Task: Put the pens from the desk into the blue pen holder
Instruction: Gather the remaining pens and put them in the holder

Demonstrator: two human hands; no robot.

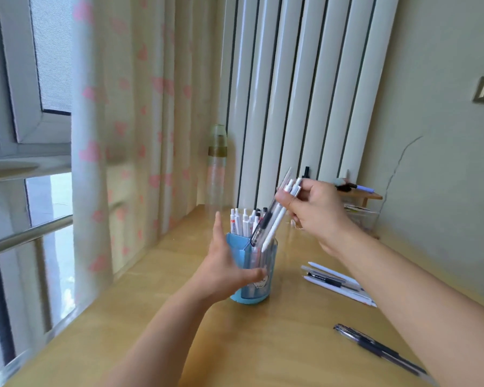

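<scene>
The blue pen holder [266,286] stands upright on the wooden desk [263,344], with several white pens [242,223] standing in its back compartment. My left hand [224,272] wraps around the holder's left side, thumb on its front. My right hand [316,210] is above and to the right of the holder, gripping a small bunch of pens [274,219] that slant down with their tips at the holder's rim. More pens [336,282] lie in a loose group on the desk to the right. A dark pen [380,349] lies nearer me, partly under my right forearm.
A clear bottle [217,169] stands at the back of the desk beside the curtain [129,135]. A white radiator [305,93] rises behind. A small wooden shelf [358,195] with markers sits against the wall at the right. The desk's left edge runs along the window.
</scene>
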